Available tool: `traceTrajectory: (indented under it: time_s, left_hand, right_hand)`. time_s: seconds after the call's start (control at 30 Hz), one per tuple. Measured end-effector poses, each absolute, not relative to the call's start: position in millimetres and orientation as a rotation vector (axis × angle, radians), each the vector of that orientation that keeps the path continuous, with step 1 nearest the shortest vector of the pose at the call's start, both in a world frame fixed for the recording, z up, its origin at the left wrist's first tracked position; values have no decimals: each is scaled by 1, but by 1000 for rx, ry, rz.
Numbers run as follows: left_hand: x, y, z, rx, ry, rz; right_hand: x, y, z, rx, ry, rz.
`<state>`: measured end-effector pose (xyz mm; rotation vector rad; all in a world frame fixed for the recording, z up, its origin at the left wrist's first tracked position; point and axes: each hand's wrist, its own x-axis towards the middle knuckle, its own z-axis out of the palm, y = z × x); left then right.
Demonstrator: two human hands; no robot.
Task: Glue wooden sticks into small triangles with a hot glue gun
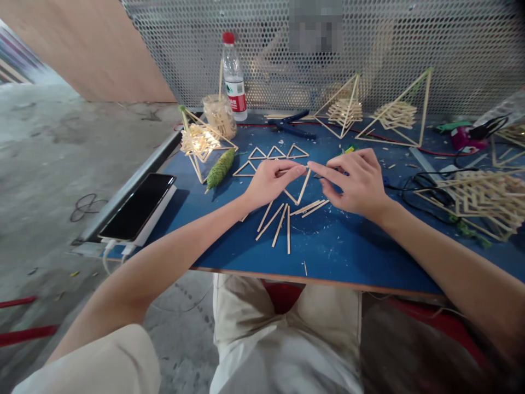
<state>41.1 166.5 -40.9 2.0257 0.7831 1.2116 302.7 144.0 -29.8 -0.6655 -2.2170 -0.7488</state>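
Note:
My left hand (pixel 270 181) and my right hand (pixel 356 181) meet over the blue table (pixel 348 246), fingertips nearly touching. Between them they pinch a stick triangle (pixel 302 189) of thin wooden sticks, part of it hidden under my left fingers. Just below the hands lie several loose wooden sticks (pixel 279 221) fanned out on the table. Behind my left hand sit several finished small triangles (pixel 275 154) in a row.
A green twine spool (pixel 220 168), a lit stick pyramid (pixel 200 141), a jar of sticks (pixel 220 115) and a water bottle (pixel 234 76) stand at back left. Blue pliers (pixel 293 125), two large pyramids (pixel 396 112), a stick frame (pixel 482 200), black cable at right. A phone (pixel 137 207) lies at left edge.

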Motion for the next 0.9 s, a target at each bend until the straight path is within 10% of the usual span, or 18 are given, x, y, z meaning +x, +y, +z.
traceTrajectory:
  time_s: [0.9]
  left_hand:
    - [43,162,-37,2400,741,1485]
  right_hand:
    - [288,143,-38,-812,-1774,679]
